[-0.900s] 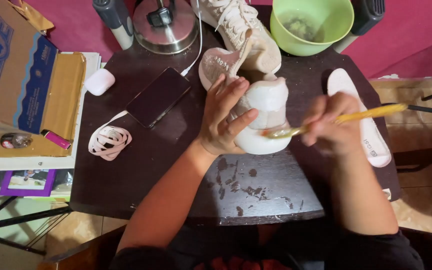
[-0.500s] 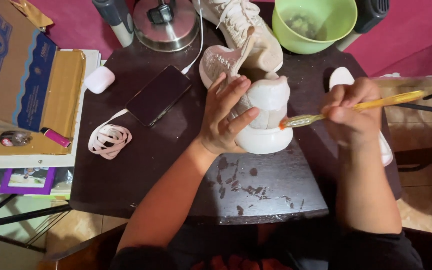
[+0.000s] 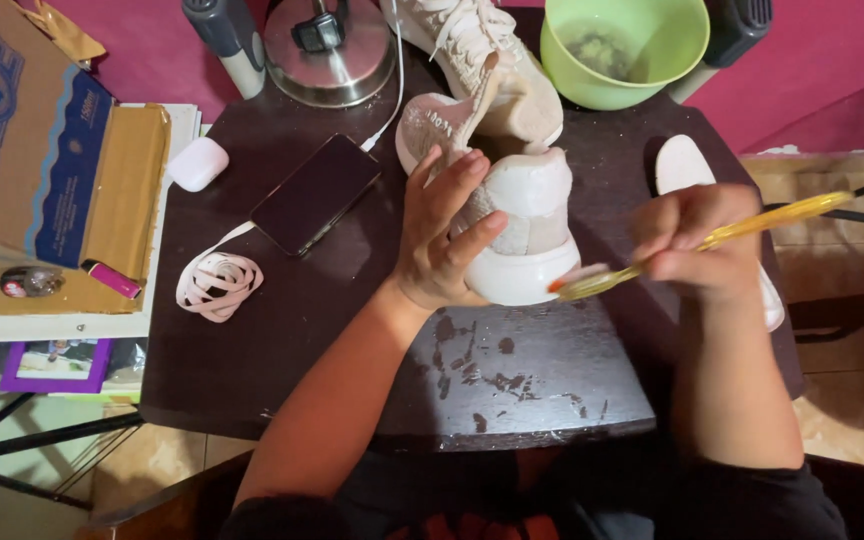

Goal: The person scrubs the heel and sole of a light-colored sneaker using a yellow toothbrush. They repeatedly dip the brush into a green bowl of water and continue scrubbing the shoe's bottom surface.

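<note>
Between our hands stands a pale sneaker (image 3: 517,215), heel toward us, on the dark table (image 3: 302,350). Our left hand (image 3: 442,235) clasps its side, fingers spread. Our right hand (image 3: 702,245) is closed on a yellow brush (image 3: 712,240), bristle end touching the white sole. Beyond the right hand we see a green bowl (image 3: 572,75) holding a cloudy, greenish residue. Left of the left hand lies a phone (image 3: 317,193).

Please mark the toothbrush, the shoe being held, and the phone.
toothbrush (image 3: 752,225), head view, on the yellow handle past the right hand
shoe (image 3: 532,215), head view, on the heel area above the white sole
phone (image 3: 315,193), head view, middle of the dark screen
</note>
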